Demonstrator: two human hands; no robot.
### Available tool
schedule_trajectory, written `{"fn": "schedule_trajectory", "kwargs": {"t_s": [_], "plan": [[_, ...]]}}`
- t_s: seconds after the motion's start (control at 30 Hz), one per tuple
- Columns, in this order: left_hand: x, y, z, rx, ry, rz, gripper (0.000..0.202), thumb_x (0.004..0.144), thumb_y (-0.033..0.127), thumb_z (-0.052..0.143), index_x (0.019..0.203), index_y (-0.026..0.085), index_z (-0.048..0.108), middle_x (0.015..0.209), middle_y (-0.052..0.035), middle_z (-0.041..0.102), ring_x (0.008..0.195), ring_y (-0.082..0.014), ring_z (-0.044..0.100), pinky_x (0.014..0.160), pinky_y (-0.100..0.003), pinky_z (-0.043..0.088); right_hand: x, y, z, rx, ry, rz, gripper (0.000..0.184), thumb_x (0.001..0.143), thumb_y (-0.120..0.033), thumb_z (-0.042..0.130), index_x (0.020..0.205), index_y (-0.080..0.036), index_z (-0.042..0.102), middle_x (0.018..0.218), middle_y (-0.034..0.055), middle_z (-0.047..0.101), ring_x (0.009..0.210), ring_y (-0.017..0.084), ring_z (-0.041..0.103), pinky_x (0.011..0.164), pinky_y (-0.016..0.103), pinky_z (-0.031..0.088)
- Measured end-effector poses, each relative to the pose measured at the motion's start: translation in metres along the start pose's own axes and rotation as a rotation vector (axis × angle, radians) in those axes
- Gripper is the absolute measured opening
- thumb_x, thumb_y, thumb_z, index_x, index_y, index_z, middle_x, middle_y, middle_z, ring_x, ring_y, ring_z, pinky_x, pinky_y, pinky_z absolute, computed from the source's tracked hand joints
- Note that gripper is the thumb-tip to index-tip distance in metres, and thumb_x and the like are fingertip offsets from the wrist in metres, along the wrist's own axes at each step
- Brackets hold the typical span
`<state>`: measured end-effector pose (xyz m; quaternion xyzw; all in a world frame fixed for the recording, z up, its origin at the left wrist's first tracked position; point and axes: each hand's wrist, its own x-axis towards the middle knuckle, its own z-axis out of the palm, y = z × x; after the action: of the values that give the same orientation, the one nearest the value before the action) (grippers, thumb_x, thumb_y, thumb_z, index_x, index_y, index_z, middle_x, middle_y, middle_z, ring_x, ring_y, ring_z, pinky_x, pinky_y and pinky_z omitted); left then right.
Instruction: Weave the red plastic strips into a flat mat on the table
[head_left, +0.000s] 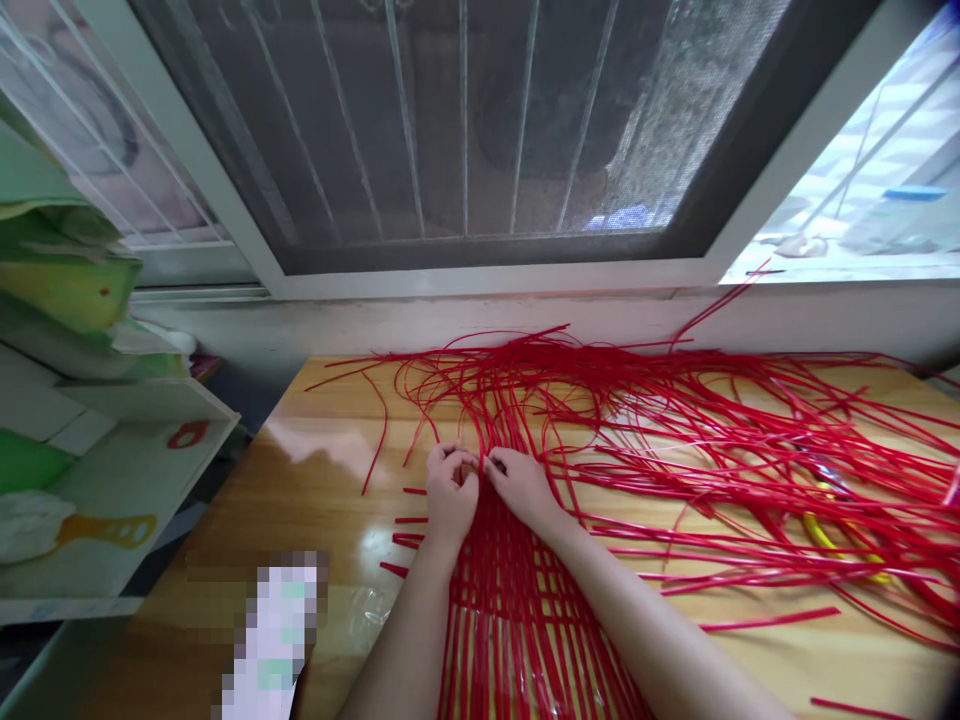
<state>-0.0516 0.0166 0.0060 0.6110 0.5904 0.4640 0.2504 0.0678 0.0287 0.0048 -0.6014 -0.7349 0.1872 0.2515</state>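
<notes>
A flat mat of woven red strips (517,610) lies on the glossy wooden table (315,480), between my forearms. At its far edge my left hand (450,488) and my right hand (519,484) meet, fingers curled and pinched on the red strips there. Beyond the hands, many loose red strips (675,420) fan out toward the wall and to the right. Short strip ends stick out at the mat's left side.
Yellow-handled scissors (832,535) lie under the loose strips at the right. A white shelf unit (97,470) with green and white items stands at the left. A window with bars and mesh (465,130) rises behind the table. A blurred white object (274,630) lies near the front-left edge.
</notes>
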Motion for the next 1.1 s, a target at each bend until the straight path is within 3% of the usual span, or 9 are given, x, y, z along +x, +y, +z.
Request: {"fn": "schedule_trajectory", "kwargs": {"t_s": [0.13, 0.27, 0.37, 0.5, 0.67, 0.83, 0.9, 1.0, 1.1], "plan": [[0.001, -0.002, 0.0, -0.014, 0.101, 0.016, 0.014, 0.066, 0.008, 0.05, 0.063, 0.018, 0.059, 0.091, -0.0052, 0.05, 0.094, -0.0174, 0.05, 0.088, -0.033, 0.041, -0.003, -0.002, -0.003, -0.045, -0.066, -0.129, 0.018, 0.079, -0.018, 0.048, 0.064, -0.018, 0.057, 0.066, 0.0011, 0.056, 0.066, 0.013, 0.05, 0.058, 0.022, 0.032], [0.003, -0.005, 0.0, -0.056, 0.165, 0.017, 0.02, 0.069, 0.016, 0.055, 0.089, 0.019, 0.06, 0.103, -0.0085, 0.047, 0.1, -0.0193, 0.048, 0.081, -0.031, 0.045, -0.006, 0.001, -0.009, -0.059, -0.132, -0.278, 0.018, 0.084, -0.02, 0.044, 0.071, -0.018, 0.057, 0.073, 0.0017, 0.055, 0.072, 0.013, 0.049, 0.064, 0.023, 0.035], [0.005, -0.006, -0.001, -0.156, 0.209, -0.038, 0.036, 0.073, 0.02, 0.054, 0.109, 0.019, 0.049, 0.104, -0.0083, 0.049, 0.086, -0.0143, 0.053, 0.073, -0.027, 0.047, -0.008, 0.002, -0.011, -0.031, -0.123, -0.282, 0.021, 0.086, -0.028, 0.043, 0.071, -0.017, 0.055, 0.073, 0.002, 0.054, 0.071, 0.013, 0.049, 0.063, 0.024, 0.037], [0.006, -0.007, -0.004, -0.18, 0.264, -0.116, 0.044, 0.076, 0.021, 0.051, 0.118, 0.02, 0.038, 0.084, -0.0023, 0.054, 0.071, -0.0114, 0.055, 0.07, -0.026, 0.047, -0.012, -0.002, -0.01, 0.017, -0.045, -0.187, 0.015, 0.079, -0.032, 0.052, 0.085, -0.018, 0.053, 0.071, 0.0004, 0.054, 0.065, 0.014, 0.049, 0.058, 0.024, 0.037], [0.003, 0.001, -0.006, -0.148, 0.32, -0.166, 0.049, 0.08, 0.024, 0.047, 0.125, 0.022, 0.028, 0.097, -0.0051, 0.052, 0.06, -0.0081, 0.052, 0.061, -0.023, 0.047, -0.015, -0.009, -0.007, 0.048, 0.012, -0.281, 0.035, 0.078, -0.023, 0.052, 0.113, -0.02, 0.048, 0.093, 0.0057, 0.057, 0.085, 0.018, 0.052, 0.075, 0.029, 0.041], [0.0, 0.015, -0.009, -0.423, 0.331, -0.083, 0.048, 0.088, 0.035, 0.03, 0.131, 0.026, 0.012, 0.112, -0.0096, 0.047, 0.052, -0.0046, 0.052, 0.05, -0.02, 0.046, -0.011, -0.008, 0.003, 0.044, -0.067, -0.311, 0.017, 0.084, -0.024, 0.048, 0.093, -0.019, 0.061, 0.081, 0.0038, 0.056, 0.076, 0.015, 0.053, 0.068, 0.026, 0.041], [0.003, 0.011, -0.011, -0.495, 0.394, -0.116, 0.045, 0.089, 0.038, 0.022, 0.13, 0.025, 0.012, 0.114, -0.0116, 0.045, 0.061, -0.008, 0.057, 0.048, -0.019, 0.045, -0.009, -0.005, 0.007, 0.078, -0.042, -0.272, 0.02, 0.086, -0.026, 0.044, 0.084, -0.018, 0.062, 0.076, 0.0028, 0.056, 0.072, 0.014, 0.053, 0.065, 0.024, 0.041], [0.011, -0.005, -0.012, -0.462, 0.427, -0.294, 0.044, 0.088, 0.038, 0.012, 0.125, 0.019, 0.025, 0.106, -0.0123, 0.051, 0.075, -0.0134, 0.059, 0.051, -0.022, 0.047, -0.007, -0.003, 0.009, 0.115, -0.017, -0.249, 0.024, 0.088, -0.026, 0.041, 0.08, -0.017, 0.061, 0.075, 0.0026, 0.056, 0.072, 0.013, 0.053, 0.066, 0.023, 0.041], [0.016, -0.022, -0.008, -0.183, 0.281, -0.325, 0.037, 0.08, 0.03, 0.042, 0.114, 0.015, 0.041, 0.101, -0.0109, 0.055, 0.088, -0.0165, 0.056, 0.074, -0.029, 0.047, -0.006, -0.002, 0.01, 0.134, -0.009, -0.24, 0.025, 0.089, -0.026, 0.039, 0.082, -0.017, 0.061, 0.076, 0.0034, 0.057, 0.074, 0.013, 0.053, 0.068, 0.023, 0.041]]}}
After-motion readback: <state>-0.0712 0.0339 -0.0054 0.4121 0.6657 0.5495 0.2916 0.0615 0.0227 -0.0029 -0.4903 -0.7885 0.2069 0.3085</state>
